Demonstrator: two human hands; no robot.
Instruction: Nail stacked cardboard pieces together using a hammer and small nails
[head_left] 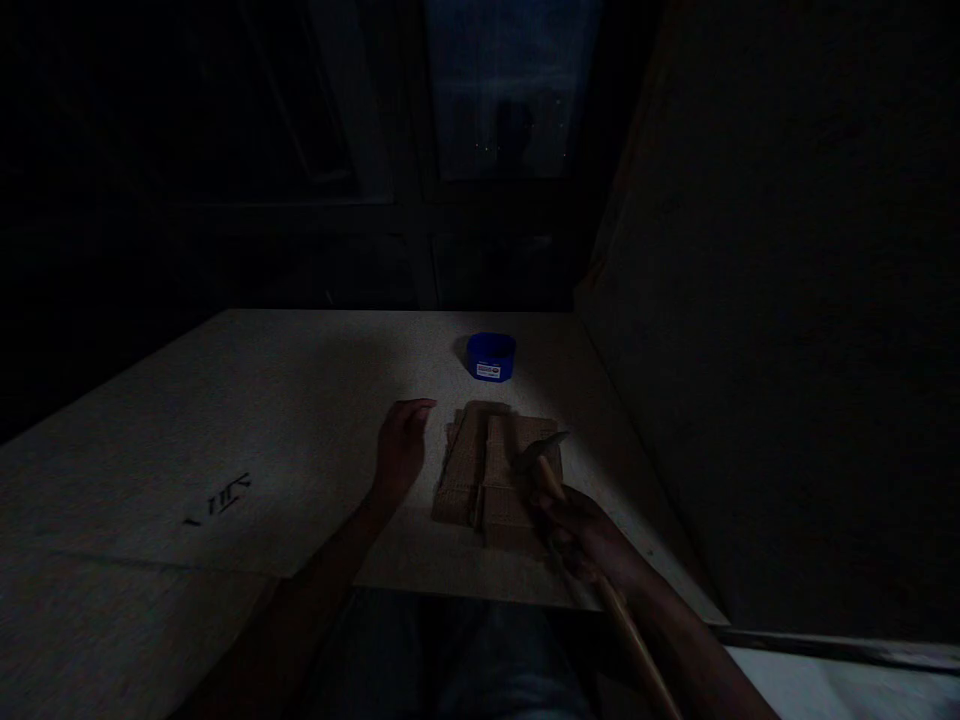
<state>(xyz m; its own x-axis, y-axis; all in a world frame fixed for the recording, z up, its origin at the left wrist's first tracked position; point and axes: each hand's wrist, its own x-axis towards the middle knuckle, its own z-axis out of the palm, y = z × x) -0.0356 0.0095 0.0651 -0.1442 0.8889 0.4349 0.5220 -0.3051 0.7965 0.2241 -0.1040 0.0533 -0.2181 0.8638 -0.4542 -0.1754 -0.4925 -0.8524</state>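
Observation:
My right hand point(581, 530) is closed around the wooden handle of a hammer point(551, 478). The hammer's metal head is over the right side of some stacked cardboard pieces point(506, 495), and its handle runs back toward me at the lower right. To the left of the cardboard, my left hand point(403, 440) hovers over or rests on the board with fingers loosely bent and nothing visible in them. Beyond the cardboard stands a small blue container point(491, 357) with a white label. Dim light hides what is inside it.
A pale board surface point(330, 370) lies under everything, with several short dark marks point(217, 500) at the left. A tall dark panel point(765, 350) borders the right side. Dark window panes point(510, 90) rise at the back.

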